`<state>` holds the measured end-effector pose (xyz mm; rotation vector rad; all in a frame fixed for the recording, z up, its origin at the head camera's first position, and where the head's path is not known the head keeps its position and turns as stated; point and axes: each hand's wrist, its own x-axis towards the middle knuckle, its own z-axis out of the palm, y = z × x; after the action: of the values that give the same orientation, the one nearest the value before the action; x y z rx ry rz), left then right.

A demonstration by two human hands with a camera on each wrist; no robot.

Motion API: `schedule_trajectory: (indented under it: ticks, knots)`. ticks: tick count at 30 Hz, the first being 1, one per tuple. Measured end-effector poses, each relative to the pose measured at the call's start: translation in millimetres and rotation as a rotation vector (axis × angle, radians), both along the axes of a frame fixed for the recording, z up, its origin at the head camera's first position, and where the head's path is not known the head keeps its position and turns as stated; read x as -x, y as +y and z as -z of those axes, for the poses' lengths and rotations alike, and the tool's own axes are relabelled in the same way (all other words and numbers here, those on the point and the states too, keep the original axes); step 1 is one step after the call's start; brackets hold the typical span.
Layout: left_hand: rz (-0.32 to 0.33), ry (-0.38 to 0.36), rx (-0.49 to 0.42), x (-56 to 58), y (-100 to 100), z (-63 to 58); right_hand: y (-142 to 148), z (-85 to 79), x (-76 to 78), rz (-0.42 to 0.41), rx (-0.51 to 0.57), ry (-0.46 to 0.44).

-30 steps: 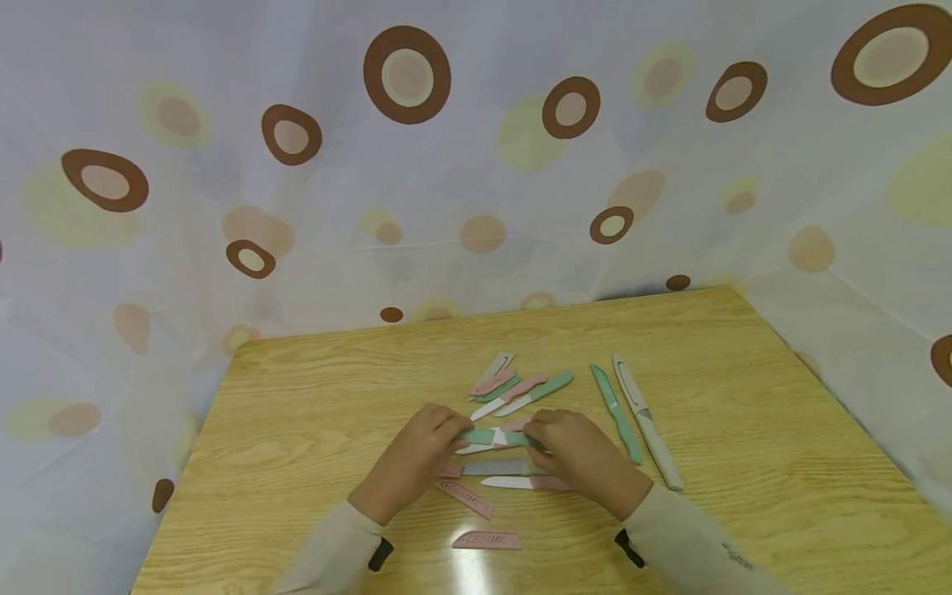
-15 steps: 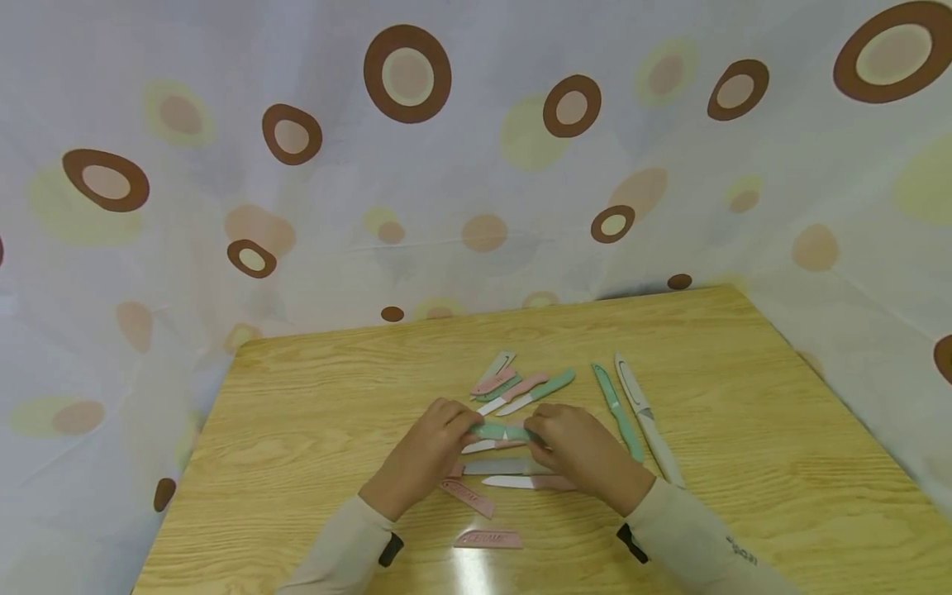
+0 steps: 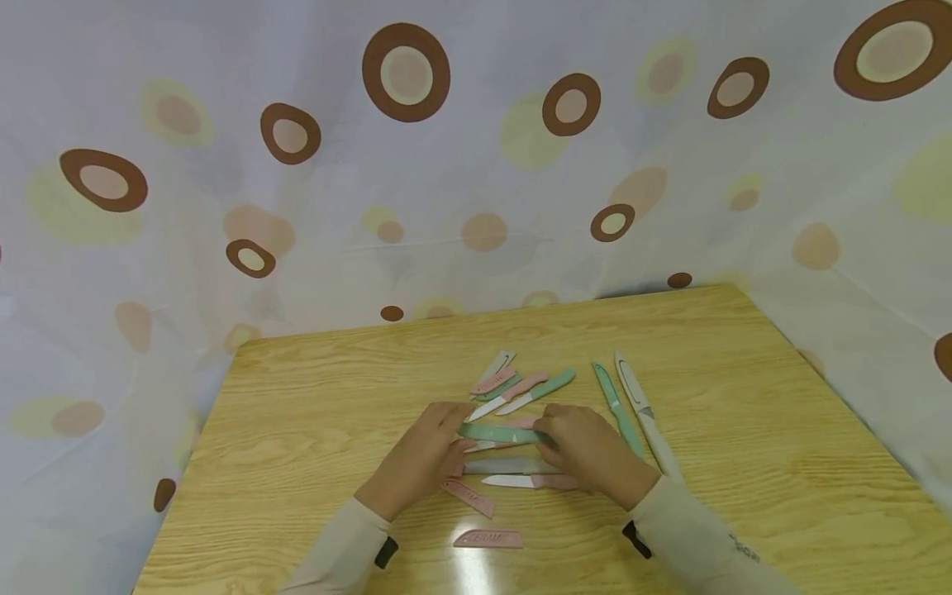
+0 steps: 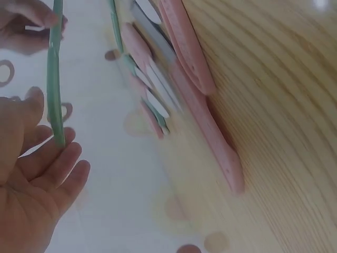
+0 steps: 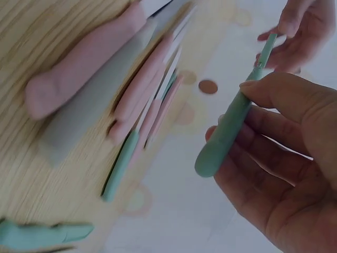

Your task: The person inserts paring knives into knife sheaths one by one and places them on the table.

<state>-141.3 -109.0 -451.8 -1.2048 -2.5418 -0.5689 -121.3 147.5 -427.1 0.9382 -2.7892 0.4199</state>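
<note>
In the head view, my right hand (image 3: 587,450) grips the handle of a small knife, its green handle (image 5: 226,137) lying between thumb and fingers in the right wrist view. A green sheath (image 3: 487,432) covers the blade, with a small white patch showing by the handle. My left hand (image 3: 420,454) is at the sheath's far end. Its fingertips touch that end in the left wrist view, while the thumb stands apart. Below the hands lie a grey-bladed knife (image 3: 491,468), a white-bladed knife with a pink handle (image 3: 546,482), and two pink sheaths, one nearest me (image 3: 487,540).
Behind the hands lie a pink-handled knife (image 3: 530,383), a green-handled knife (image 3: 554,383) and a small pile of sheaths with a pink sheath (image 3: 492,383) on top. To the right rest a sheathed green knife (image 3: 619,405) and a longer cream knife (image 3: 647,421).
The white gap between sheath and green handle has narrowed as the sheath slid further over the blade. My left hand's fingers have loosened from their pinch on the sheath and spread apart.
</note>
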Motion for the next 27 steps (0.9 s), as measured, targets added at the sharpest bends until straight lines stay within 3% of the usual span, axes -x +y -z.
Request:
schedule_trajectory:
  ticks: [4,11,18,22,27]
  knots:
    - [-0.057,-0.024,0.028,2.9,-11.6,3.6,23.2,-0.3,1.8,0.109,-0.007,-0.046]
    - [-0.069,-0.090,0.103,4.3,-34.3,15.5,75.2,-0.4,1.8,0.374,0.079,-0.135]
    - [-0.106,-0.083,0.175,0.9,-50.2,17.3,120.5,13.0,0.7,0.598,0.137,-0.223]
    - [-0.095,-0.091,0.172,-1.2,-53.2,17.4,134.6,24.7,0.8,0.679,0.139,-0.333]
    - [-0.095,-0.114,0.167,-3.4,-53.3,19.7,142.0,37.9,2.2,0.704,0.122,-0.405]
